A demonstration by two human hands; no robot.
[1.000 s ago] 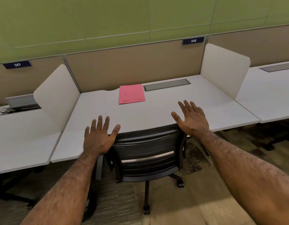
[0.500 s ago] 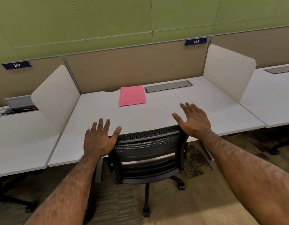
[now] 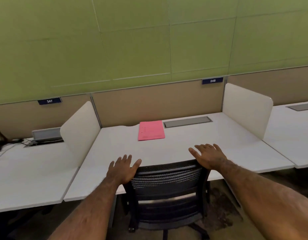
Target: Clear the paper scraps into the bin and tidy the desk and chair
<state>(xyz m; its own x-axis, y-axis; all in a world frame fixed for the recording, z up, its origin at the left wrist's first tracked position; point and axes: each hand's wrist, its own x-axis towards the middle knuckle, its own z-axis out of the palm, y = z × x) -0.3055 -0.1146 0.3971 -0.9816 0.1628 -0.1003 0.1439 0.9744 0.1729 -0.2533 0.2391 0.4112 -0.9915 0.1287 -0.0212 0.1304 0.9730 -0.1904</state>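
A black mesh-backed office chair (image 3: 167, 189) is pushed in under the white desk (image 3: 210, 135). My left hand (image 3: 121, 170) rests flat at the left top corner of the chair back, fingers spread. At the right top corner lies my right hand (image 3: 208, 155), also open, holding nothing. A pink folder (image 3: 150, 130) lies flat near the back of the desk. No paper scraps or bin are in view.
White dividers stand at the desk's left (image 3: 80, 130) and right (image 3: 246, 108). A grey cable tray lid (image 3: 187, 121) sits beside the folder. The left desk (image 3: 28, 170) has cables and a raised grey lid (image 3: 46, 134). Tan panels and a green wall rise behind.
The view has tilted up and shifted, showing more wall. Both hands stay on the chair back's top corners; the chair sits slightly further under the desk.
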